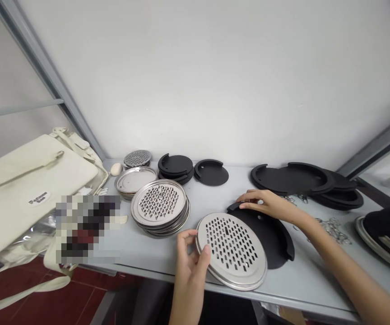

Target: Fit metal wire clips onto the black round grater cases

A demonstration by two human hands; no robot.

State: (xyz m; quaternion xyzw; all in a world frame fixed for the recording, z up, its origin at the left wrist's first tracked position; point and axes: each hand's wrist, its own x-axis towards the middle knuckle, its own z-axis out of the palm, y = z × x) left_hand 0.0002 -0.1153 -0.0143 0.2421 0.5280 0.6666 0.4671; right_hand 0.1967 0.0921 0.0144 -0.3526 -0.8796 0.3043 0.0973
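My left hand [192, 266] grips the left edge of a round metal grater disc [232, 246], thumb on top and fingers around the rim. Under its edge another metal rim shows, so it seems doubled. The disc tilts towards me at the shelf's front edge and overlaps a black round holder [271, 237] with a raised partial rim. At the holder's far left end, my right hand [261, 202] closes its fingers and thumb on that rim. Left of my hands stands a stack of grater discs [159, 203], with plain metal discs [136, 179] behind it.
Smaller black holders [176, 166] and a single one [211, 172] lie along the wall. More black holders [293, 178] and loose metal rings [333, 231] are at the right. A cream bag [39, 180] occupies the left; a fine-holed disc [137, 158] sits at the back.
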